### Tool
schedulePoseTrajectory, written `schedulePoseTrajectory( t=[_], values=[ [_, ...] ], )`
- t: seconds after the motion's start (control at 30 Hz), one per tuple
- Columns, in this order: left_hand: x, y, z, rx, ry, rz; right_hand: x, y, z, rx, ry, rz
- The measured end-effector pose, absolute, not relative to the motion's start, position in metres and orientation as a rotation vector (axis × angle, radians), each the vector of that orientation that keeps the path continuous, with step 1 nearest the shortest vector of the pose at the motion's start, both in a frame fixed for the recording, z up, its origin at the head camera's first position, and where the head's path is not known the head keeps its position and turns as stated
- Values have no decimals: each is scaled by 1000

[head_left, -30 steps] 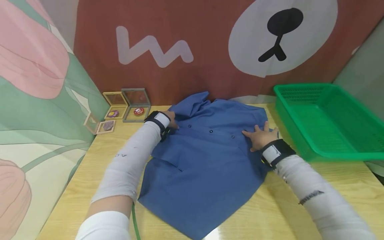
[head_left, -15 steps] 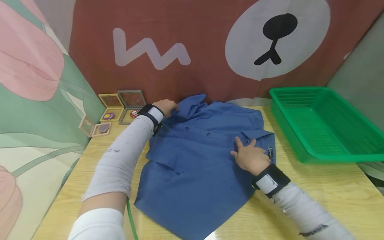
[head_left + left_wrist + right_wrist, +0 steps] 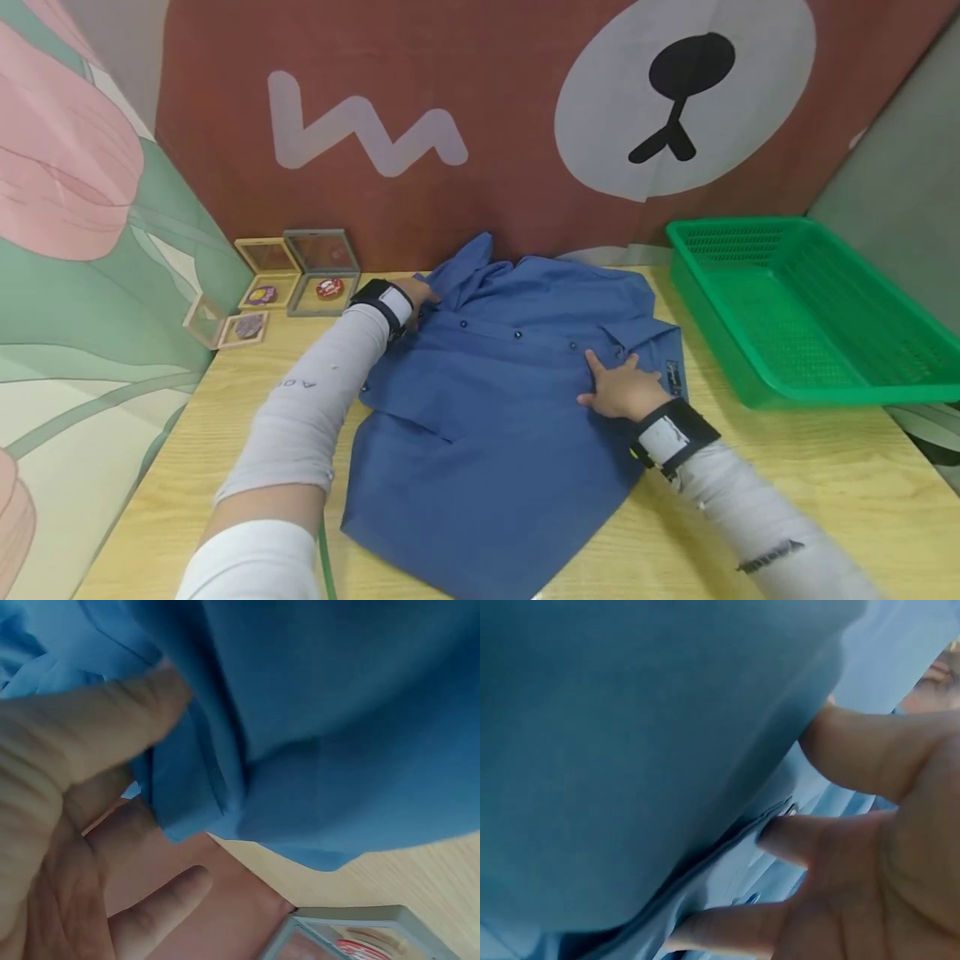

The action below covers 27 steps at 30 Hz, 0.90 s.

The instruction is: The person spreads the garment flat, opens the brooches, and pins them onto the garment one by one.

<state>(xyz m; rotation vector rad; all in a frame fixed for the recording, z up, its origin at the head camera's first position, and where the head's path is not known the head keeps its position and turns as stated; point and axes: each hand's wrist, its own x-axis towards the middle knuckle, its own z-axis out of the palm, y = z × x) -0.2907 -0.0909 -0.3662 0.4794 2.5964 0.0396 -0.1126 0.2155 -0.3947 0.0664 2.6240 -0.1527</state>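
Observation:
A blue button-up shirt (image 3: 487,467) lies on the table with a row of dark buttons across it. At its far left part, my left hand (image 3: 417,297) pinches the cloth. The left wrist view shows the thumb (image 3: 161,697) on a fold of the shirt (image 3: 322,750), other fingers behind it and one finger extended below. My right hand (image 3: 626,390) rests on the shirt's right part with fingers spread, near a turned-over corner that bears a dark label (image 3: 673,379). In the right wrist view its fingertips (image 3: 776,834) touch the cloth beside the button edge.
A green plastic basket (image 3: 780,392) stands on the right of the wooden table (image 3: 202,467). Several small open display cases, among them a grey-framed case (image 3: 330,310), sit at the back left. A patterned wall (image 3: 510,200) rises behind the shirt. A green cord (image 3: 326,558) lies near my left forearm.
My right hand has moved left and toward me from the shirt's right edge, exposing the labelled corner. My left hand shifted slightly at the far left part. The head view turned a little right.

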Motion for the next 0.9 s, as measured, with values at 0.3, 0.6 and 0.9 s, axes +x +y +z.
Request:
schedulePoseTrajectory(
  t=[0.3, 0.6, 0.9],
  values=[
    [-288, -100, -363, 598, 2647, -110, -130, 223, -382, 172, 2544, -197],
    [-270, -103, -354, 588, 2645, -157, -148, 228, -379, 108, 2558, -127],
    [-259, -91, -360, 632, 2610, -421, -163, 227, -383, 145, 2618, -47]
  ],
)
